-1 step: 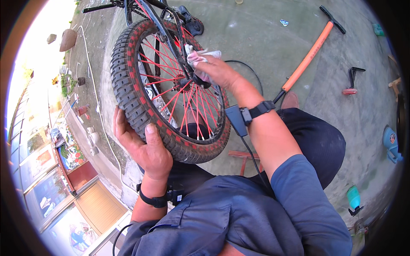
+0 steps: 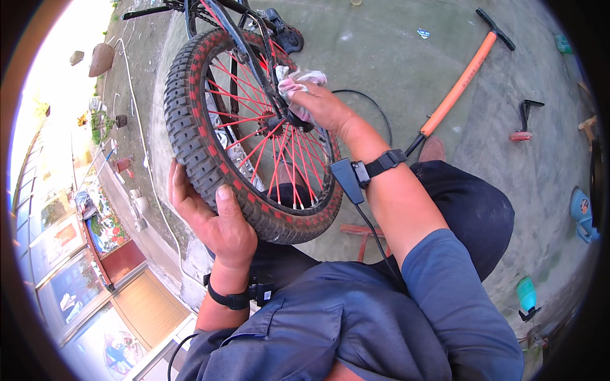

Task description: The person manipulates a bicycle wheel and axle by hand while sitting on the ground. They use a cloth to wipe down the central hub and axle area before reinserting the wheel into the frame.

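Observation:
A bicycle wheel (image 2: 210,136) with a knobby black tyre, red blocks along its sidewall and red spokes tilts in front of me. My left hand (image 2: 222,222) grips the tyre at its near left, thumb on one side and fingers round the other. A crumpled white and pink cloth (image 2: 298,77) is bunched in my right hand (image 2: 321,108), whose fingers press it against the dark bicycle frame (image 2: 260,70) just above the hub (image 2: 274,124). The cloth and the hand hide part of the frame there.
On the concrete floor to the right lies an orange-barrelled hand pump (image 2: 457,86) with a black hose (image 2: 375,105). Beyond it are a bicycle pedal crank (image 2: 522,120), a blue container (image 2: 580,213) and a teal bottle (image 2: 526,293). A small red stool (image 2: 362,238) shows below the wheel.
My right hand and wrist have shifted very slightly to the left with the cloth. My left hand and the wheel stay where they were.

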The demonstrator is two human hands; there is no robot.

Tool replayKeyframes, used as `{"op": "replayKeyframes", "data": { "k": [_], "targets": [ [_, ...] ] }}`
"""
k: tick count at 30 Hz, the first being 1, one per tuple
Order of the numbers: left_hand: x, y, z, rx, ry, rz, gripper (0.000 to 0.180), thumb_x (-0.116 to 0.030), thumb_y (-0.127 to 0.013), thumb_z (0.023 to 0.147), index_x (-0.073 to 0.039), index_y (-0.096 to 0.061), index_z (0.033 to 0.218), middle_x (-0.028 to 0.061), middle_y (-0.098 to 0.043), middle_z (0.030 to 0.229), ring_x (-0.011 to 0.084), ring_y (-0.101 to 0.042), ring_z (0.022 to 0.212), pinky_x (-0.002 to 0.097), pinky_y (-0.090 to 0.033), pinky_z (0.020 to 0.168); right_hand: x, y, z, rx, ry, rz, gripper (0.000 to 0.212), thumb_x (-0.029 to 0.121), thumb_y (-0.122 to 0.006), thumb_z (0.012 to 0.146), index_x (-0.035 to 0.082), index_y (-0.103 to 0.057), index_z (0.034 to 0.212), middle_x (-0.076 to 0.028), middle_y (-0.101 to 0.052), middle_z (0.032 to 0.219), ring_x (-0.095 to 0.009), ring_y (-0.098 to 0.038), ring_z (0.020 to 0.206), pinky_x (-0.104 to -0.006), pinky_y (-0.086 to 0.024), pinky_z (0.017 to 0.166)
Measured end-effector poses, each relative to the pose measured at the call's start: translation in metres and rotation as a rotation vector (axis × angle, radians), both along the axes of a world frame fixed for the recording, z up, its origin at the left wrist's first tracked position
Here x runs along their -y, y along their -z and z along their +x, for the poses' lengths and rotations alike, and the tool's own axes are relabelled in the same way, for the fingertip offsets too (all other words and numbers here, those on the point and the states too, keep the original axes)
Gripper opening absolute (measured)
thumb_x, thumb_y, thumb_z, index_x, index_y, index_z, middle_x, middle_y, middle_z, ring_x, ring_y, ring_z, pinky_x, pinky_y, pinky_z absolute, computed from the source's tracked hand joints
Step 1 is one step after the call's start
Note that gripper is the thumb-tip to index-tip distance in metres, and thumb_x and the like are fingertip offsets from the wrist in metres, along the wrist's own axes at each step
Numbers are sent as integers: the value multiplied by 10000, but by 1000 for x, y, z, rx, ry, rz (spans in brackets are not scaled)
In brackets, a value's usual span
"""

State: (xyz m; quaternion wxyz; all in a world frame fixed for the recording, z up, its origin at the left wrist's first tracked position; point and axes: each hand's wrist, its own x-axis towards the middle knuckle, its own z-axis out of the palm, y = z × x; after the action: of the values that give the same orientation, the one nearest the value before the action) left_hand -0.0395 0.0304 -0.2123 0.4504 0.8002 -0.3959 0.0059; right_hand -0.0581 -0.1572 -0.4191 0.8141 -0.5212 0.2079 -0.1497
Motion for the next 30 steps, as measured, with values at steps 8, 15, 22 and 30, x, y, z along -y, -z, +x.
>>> {"op": "replayKeyframes", "data": {
  "k": [8, 15, 22, 30],
  "targets": [
    [-5, 0, -1, -38, -40, -17, 655, -188, -562, 941, 38, -233, 1459, 201, -265, 1505, 312, -321, 1391, 446, -252, 1160, 47, -1, 16, -280, -79, 223, 329, 295, -505, 941, 9, -666, 954, -111, -711, 883, -152, -670, 831, -290, -519, 749],
    [-1, 2, -1, -79, -14, -39, 626, -158, -512, 956, 34, -218, 1475, 211, -331, 1468, 292, -376, 1353, 424, -304, 1134, 39, 20, 39, -292, -185, -285, 385, 279, -649, 852, 81, -678, 1181, -158, -714, 989, -224, -673, 873, -355, -508, 793],
    [1, 1, -1, -55, 24, -43, 607, -154, -487, 971, 25, -214, 1482, 210, -364, 1453, 281, -414, 1323, 412, -335, 1117, 40, 13, 46, -86, 140, -84, 405, 278, -710, 810, 130, -687, 1186, -190, -716, 995, -312, -697, 894, -363, -530, 802],
    [1, 1, -1, -40, 19, -39, 608, -155, -498, 971, 21, -217, 1481, 208, -370, 1448, 286, -415, 1325, 416, -345, 1113, 67, -10, 19, -338, 111, -350, 415, 294, -718, 818, 99, -685, 1183, -162, -716, 1052, -261, -699, 897, -341, -535, 794]
  ]
}}
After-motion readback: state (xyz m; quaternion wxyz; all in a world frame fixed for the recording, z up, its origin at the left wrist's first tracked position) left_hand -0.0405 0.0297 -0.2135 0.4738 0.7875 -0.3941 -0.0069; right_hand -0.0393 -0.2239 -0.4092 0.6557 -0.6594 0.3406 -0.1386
